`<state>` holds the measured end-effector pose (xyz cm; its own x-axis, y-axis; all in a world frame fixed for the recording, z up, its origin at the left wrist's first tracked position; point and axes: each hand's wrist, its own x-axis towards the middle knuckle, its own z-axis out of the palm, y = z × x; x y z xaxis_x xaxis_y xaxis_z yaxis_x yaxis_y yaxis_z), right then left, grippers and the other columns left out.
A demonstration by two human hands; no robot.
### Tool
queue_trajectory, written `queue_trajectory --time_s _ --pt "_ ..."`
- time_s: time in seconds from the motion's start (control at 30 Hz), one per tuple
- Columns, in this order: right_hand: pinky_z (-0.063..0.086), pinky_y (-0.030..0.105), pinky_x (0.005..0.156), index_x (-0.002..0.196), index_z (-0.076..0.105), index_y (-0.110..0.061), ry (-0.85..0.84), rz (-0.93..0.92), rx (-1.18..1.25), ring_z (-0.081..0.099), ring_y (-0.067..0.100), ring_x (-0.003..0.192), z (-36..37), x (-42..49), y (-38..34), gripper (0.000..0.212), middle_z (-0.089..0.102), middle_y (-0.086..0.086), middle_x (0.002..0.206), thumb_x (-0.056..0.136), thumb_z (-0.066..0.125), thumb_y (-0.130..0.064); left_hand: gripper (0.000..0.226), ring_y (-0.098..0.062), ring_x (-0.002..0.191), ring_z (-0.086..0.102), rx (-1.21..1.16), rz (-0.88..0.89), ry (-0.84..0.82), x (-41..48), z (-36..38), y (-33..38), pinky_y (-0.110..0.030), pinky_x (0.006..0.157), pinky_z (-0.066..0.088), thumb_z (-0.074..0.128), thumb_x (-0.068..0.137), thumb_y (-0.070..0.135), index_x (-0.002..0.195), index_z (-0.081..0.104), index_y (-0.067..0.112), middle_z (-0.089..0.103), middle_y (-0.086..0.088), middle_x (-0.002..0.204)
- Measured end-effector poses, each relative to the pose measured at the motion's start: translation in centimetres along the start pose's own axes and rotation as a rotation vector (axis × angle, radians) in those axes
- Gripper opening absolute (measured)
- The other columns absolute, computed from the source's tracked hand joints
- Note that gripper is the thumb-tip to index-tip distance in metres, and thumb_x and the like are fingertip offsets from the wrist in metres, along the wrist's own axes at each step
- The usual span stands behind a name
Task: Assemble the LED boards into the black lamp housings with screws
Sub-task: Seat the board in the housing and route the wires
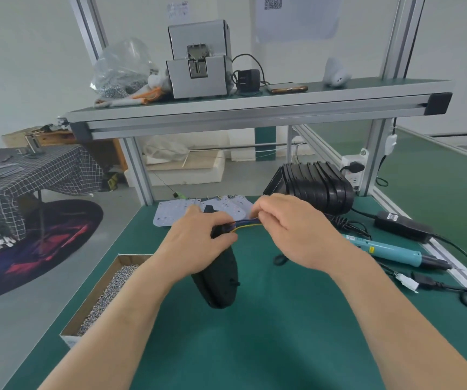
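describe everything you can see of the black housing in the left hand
The black lamp housing is a matte, elongated shell with a rounded near end, seemingly plastic, with a small nub on its right edge. It stands on edge, lengthwise toward the camera, over the green mat; whether its near end rests there is unclear. The left hand grips its far part, hiding it. Thin blue and yellow wires run from that end to the right hand, which pinches them.

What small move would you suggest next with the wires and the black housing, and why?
Probably the right hand should pull the blue and yellow wires clear of the black housing, which the left hand grips. The wires run between both hands, and the LED boards lie unmounted on the mat behind.
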<state>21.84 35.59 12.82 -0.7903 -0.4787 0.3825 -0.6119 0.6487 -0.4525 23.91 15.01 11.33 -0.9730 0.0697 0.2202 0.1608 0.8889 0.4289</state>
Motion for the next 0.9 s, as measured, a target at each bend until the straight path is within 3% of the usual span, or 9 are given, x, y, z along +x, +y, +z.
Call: queue_trajectory --time_s 0.13,0.27,0.4,0.5,0.57,0.63,0.7,0.83,0.9 --pt "0.032 0.035 0.056 0.097 0.041 -0.020 -0.228 0.017 -0.250 0.046 0.022 0.070 1.3 0.6 -1.8 0.009 0.045 -0.005 0.076 0.103 0.038 -0.026 0.013 -0.025 0.080 0.055 0.093 -0.057 0.043 0.3 0.9 2.4 -0.032 0.067 0.040 0.057 0.092 0.038 0.102 0.065 0.042 0.039 0.001 0.093" --pt "0.034 0.038 0.064 0.101 0.049 -0.022 -0.155 0.037 -0.309 0.045 0.027 0.078 1.8 1.2 -0.9 0.012 0.050 -0.002 0.083 0.105 0.039 -0.028 0.015 -0.024 0.089 0.055 0.077 -0.046 -0.009 0.4 0.8 2.7 -0.029 0.070 0.043 0.061 0.090 0.038 0.104 0.067 0.036 0.048 -0.004 0.097" --pt "0.048 0.037 0.073 0.085 0.060 -0.019 -0.021 0.030 0.137 0.057 0.015 0.077 1.3 1.0 1.7 0.021 0.061 -0.008 0.077 0.103 0.051 -0.024 0.044 0.002 0.102 0.064 -0.554 -0.058 -0.135 -0.3 -1.0 0.7 -0.009 0.071 0.049 0.060 0.078 0.073 0.117 0.065 0.053 0.071 0.020 0.108" --pt "0.034 0.019 0.053 0.080 0.067 -0.024 -0.012 0.019 0.517 0.038 0.010 0.053 0.7 0.4 2.7 0.026 0.046 -0.012 0.058 0.103 0.055 -0.016 0.060 -0.004 0.137 0.045 -0.810 -0.050 -0.072 -0.6 -0.2 -1.5 -0.029 0.111 0.038 0.046 0.084 0.079 0.140 0.045 0.058 0.054 0.018 0.144" --pt "0.026 0.020 0.051 0.085 0.072 -0.031 -0.051 0.018 0.652 0.030 0.019 0.055 0.3 0.1 3.0 0.030 0.041 -0.004 0.059 0.104 0.055 -0.016 0.077 -0.013 0.144 0.041 -1.032 0.014 -0.167 -0.7 1.0 -2.3 -0.042 0.117 0.028 0.059 0.081 0.072 0.150 0.033 0.052 0.050 0.007 0.151" --pt "0.024 0.021 0.051 0.091 0.074 -0.028 -0.085 -0.003 0.696 0.028 0.015 0.054 0.1 0.0 2.9 0.025 0.039 0.000 0.062 0.104 0.055 -0.018 0.081 -0.020 0.137 0.051 -1.114 0.082 -0.267 -0.3 1.9 -2.1 -0.048 0.113 0.033 0.074 0.085 0.046 0.152 0.028 0.052 0.057 0.000 0.146" --pt "0.028 0.022 0.053 0.095 0.072 -0.020 -0.087 -0.013 0.691 0.031 0.010 0.055 0.0 -0.1 2.8 0.018 0.041 0.001 0.063 0.104 0.056 -0.020 0.079 -0.021 0.125 0.061 -1.121 0.141 -0.283 0.3 2.1 -1.5 -0.045 0.105 0.043 0.069 0.090 0.015 0.150 0.033 0.052 0.064 -0.001 0.137" --pt "0.035 0.035 0.070 0.102 0.068 -0.009 -0.080 -0.039 0.646 0.042 0.022 0.073 -0.2 -0.3 2.6 0.015 0.056 0.031 0.084 0.104 0.056 -0.018 0.077 -0.021 0.093 0.072 -1.407 0.119 -0.270 0.7 2.6 -0.8 -0.030 0.077 0.058 0.093 0.068 0.032 0.135 0.056 0.035 0.072 -0.005 0.112" --pt "0.040 0.038 0.069 0.105 0.068 -0.012 -0.047 -0.085 0.512 0.048 0.029 0.071 -0.1 -0.4 2.6 0.014 0.060 0.028 0.087 0.104 0.055 -0.017 0.069 -0.024 0.078 0.072 -1.540 0.119 -0.203 0.7 3.2 -0.6 -0.032 0.066 0.059 0.098 0.058 0.033 0.120 0.066 0.029 0.073 -0.008 0.100"
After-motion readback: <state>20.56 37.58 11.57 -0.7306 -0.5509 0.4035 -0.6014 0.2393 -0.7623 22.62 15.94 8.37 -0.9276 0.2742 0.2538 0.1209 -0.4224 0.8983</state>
